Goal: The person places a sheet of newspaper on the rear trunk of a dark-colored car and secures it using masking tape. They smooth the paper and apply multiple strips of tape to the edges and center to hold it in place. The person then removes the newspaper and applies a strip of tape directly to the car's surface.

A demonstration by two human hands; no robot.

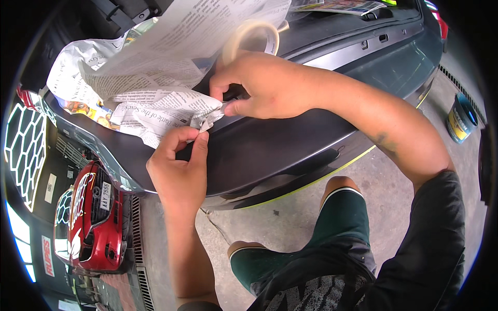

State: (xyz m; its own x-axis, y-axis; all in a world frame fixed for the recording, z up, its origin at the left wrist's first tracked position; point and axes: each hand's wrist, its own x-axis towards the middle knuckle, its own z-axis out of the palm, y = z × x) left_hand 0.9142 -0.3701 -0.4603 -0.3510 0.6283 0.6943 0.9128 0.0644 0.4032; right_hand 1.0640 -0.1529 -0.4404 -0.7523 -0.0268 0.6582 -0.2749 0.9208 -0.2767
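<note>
A large sheet of newspaper [150, 72] lies bunched over the edge of a dark grey car's bumper [249, 160]. My left hand [179, 166] pinches a crumpled lower corner of it between thumb and fingers. Just up and to the right, my right hand [264, 88] grips the same paper edge with thumb and forefinger. A roll of cream masking tape [236, 37] stands behind the right hand's knuckles; whether any finger passes through it is hidden. The paper rises in a loose fold toward the top of the view.
Beyond the bumper, the open trunk sill [358, 46] has more printed paper [347, 6] on it. A yellow-green strip [358, 158] follows the bumper's lower edge. A blue bucket [461, 119] stands on the concrete floor at right, and a red car [98, 223] at left.
</note>
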